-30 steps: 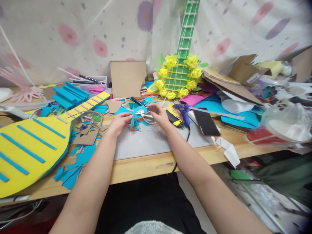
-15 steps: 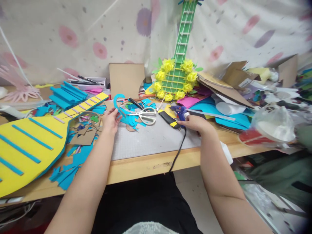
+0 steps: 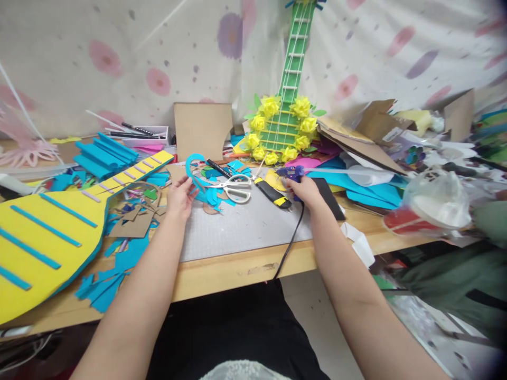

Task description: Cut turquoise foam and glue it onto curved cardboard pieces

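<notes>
My left hand [image 3: 182,196] pinches a curved blue strip [image 3: 190,164], a C-shaped piece standing up from the fingertips. On the right, my right hand [image 3: 306,191] is closed around the handle of a blue glue gun [image 3: 293,172]. A glue stick pokes out of the gun's back, and a black cord [image 3: 292,245] runs down over the table edge. Between the hands lie scissors [image 3: 238,196] with pale handles and a black-and-yellow utility knife [image 3: 272,193], both on a grey cutting mat [image 3: 241,232].
To the left rests a yellow guitar shape [image 3: 47,232] with blue strips, near blue scraps [image 3: 105,285]. A green guitar [image 3: 291,79] with yellow flowers leans at the back. A cardboard piece [image 3: 203,129] stands beside it. A bagged red-and-white tub [image 3: 428,206] is at right.
My right hand has moved inward and closed around the glue gun's handle. My left hand stays with the blue strip. The view has shifted slightly.
</notes>
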{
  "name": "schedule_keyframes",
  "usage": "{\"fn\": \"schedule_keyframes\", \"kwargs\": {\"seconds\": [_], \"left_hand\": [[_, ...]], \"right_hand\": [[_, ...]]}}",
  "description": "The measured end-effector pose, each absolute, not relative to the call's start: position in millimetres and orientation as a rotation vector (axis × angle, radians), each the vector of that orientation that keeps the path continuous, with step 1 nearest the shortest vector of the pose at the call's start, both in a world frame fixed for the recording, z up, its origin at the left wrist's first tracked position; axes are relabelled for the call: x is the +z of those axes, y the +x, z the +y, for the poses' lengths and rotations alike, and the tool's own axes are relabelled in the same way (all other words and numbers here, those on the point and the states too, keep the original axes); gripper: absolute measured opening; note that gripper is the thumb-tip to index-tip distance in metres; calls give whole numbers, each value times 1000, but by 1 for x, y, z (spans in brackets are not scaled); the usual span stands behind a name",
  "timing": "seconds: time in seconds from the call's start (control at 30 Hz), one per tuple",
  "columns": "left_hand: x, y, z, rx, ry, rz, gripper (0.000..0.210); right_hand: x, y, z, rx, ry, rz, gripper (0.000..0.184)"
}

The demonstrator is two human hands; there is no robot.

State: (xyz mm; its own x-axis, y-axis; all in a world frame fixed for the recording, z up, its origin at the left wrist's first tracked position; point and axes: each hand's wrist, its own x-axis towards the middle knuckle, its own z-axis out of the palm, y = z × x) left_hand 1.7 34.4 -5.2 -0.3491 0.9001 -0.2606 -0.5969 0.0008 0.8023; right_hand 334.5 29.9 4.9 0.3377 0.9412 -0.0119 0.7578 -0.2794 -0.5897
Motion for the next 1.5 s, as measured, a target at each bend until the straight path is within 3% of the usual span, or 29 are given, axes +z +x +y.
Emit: {"fn": "schedule_keyframes", "kwargs": {"seconds": [0.27, 0.53, 0.8, 1.5], "left_hand": [[-3, 3, 33, 1627, 397, 1098, 12], [-6, 3, 34, 1605, 437, 1127, 13], [-7, -4, 34, 1664, 490, 1170, 17], [-8, 1, 32, 1607, 522, 1198, 14]], "right_hand": [[42, 339, 31, 609, -1999, -1349, 22], [60, 278, 23, 1162, -1221, -1532, 32], [26, 208, 18, 1158, -1335, -1672, 49], [7, 207, 13, 1046, -1372, -1786, 50]]}}
